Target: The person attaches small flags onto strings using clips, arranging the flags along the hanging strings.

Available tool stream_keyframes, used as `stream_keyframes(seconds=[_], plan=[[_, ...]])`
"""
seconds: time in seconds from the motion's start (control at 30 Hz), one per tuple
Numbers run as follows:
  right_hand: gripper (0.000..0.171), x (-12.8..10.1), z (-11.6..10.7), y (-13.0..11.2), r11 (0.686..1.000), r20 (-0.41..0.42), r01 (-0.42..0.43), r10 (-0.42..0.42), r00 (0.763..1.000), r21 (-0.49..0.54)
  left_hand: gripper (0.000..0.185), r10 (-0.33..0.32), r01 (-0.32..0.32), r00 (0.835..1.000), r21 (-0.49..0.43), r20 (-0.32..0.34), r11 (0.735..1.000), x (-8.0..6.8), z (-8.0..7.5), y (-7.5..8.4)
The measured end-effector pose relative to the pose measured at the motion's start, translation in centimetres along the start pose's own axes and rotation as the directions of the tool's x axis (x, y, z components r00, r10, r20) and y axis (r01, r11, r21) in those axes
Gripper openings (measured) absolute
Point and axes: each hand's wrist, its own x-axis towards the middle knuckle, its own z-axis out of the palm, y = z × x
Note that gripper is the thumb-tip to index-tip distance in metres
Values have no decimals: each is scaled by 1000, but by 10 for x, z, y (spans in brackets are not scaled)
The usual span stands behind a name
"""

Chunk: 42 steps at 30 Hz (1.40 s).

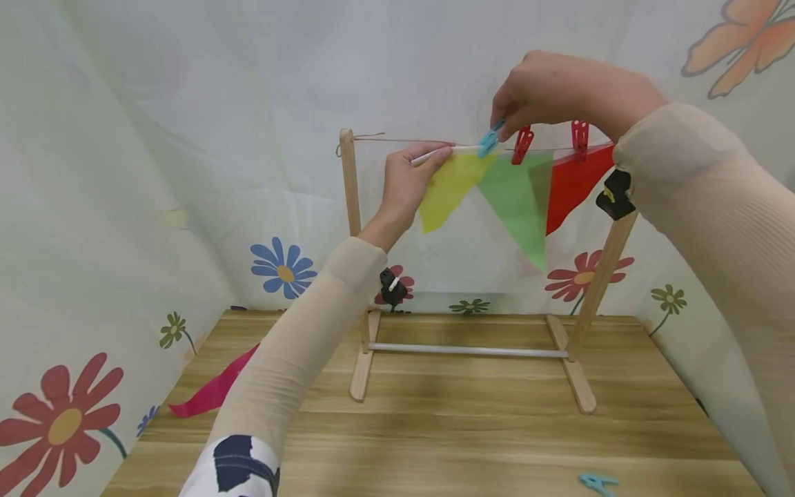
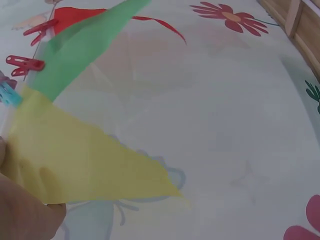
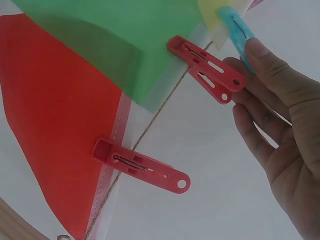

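My left hand (image 1: 410,181) pinches the white-edged top of a yellow pennant (image 1: 456,185) near its left corner, close to the string (image 1: 404,141). At the pennant's right corner my right hand (image 1: 553,93) holds a light-blue clothespin (image 1: 489,139) between thumb and fingers, its tip over the yellow edge. To the right hangs a green pennant (image 1: 522,200), overlapped by the yellow corner. A red clothespin (image 3: 205,67) sits on the green pennant's edge. Beyond it, a second red clothespin (image 3: 142,167) grips the edge of a red pennant (image 3: 60,110) on the string.
A wooden stand with a left post (image 1: 351,186), a right post (image 1: 602,283) and a white bottom rod (image 1: 468,350) holds up the string. On the wooden table (image 1: 447,428) lie another light-blue clothespin (image 1: 598,482) and a magenta pennant (image 1: 214,390), partly behind my left arm. A flower-printed curtain (image 1: 279,172) surrounds the table.
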Motion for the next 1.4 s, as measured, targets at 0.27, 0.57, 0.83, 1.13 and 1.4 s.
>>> stream_keyframes(seconds=[0.27, 0.57, 0.83, 1.13, 1.4], plan=[[26, 4, -3, -3, 1000, 41, -15, 16, 999, -19, 22, -38, 36, 999, -93, -12, 995, 0, 4, 1], [32, 9, 1, -11, 998, 103, -69, 68, 992, 1, 25, -66, 65, 998, -102, -10, 993, 0, 5, -1], [36, 6, 5, -12, 988, 26, -134, 133, 991, 70, 24, -56, 56, 998, -112, -1, 992, -1, 8, -1], [24, 0, 3, -13, 998, -75, -53, 56, 996, 43, 22, -45, 44, 999, -160, -6, 986, 1, 14, 1], [22, 1, 1, -19, 998, -66, -46, 48, 997, 36, 19, -38, 38, 999, -171, 6, 984, 2, 21, 0]])
